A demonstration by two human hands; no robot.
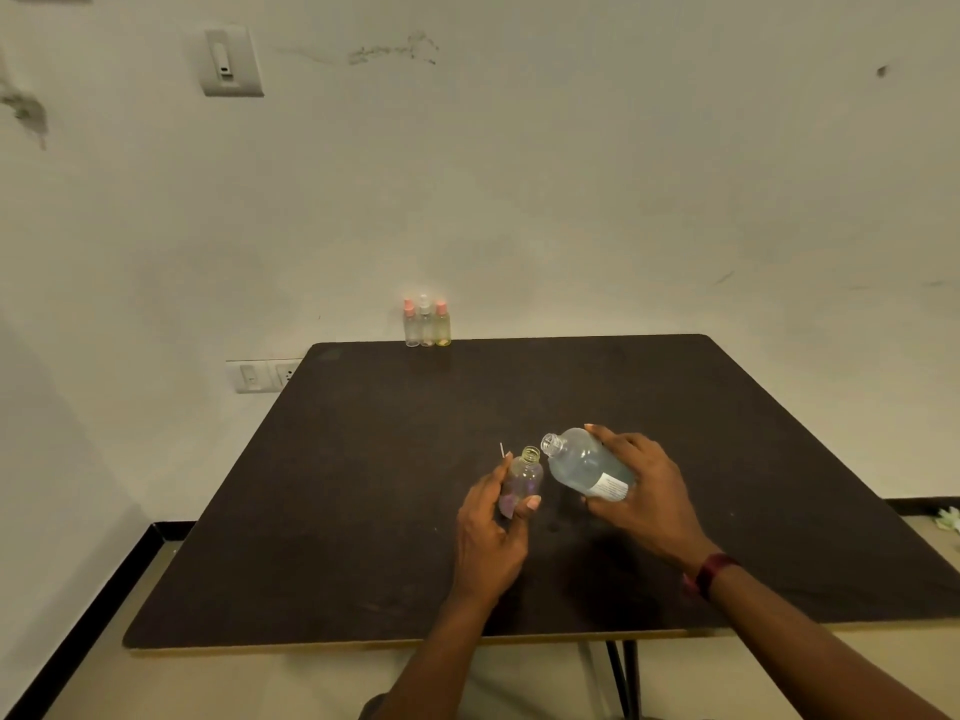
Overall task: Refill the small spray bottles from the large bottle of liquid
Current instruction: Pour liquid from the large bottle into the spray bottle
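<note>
**Two narrow mouths, one easy spill**

My left hand [491, 522] grips the small bottle [522, 480], fingers and thumb curled round its lower body. It is uncapped, roughly upright, and held just above the table [363, 459]. My right hand [644, 485] is wrapped over the large bottle [584, 465], which is tilted well over, its open mouth just beside the small one's neck and slightly above it.

The main risk, as I judge it, is missing the opening. Both mouths are narrow and there is no funnel, so a stream could run down the outside and onto the table. The large bottle looks fairly full, so tipping it a little further may bring a gulp and not a trickle, and overfill the small bottle. My palm also covers part of the label [610, 486], and wet plastic there could slip.

A thin white sliver [502, 450] shows just past my left fingers. I cannot tell what it is. If it is the spray tube, it sits close to the pour.

Nothing stands between the two mouths. The three capped spray bottles [427, 324] stand in a row at the far edge, well apart from my hands. A wristband [711, 571] is on my right wrist, and a wall socket [265, 375] sits beyond the table's left corner.
</note>
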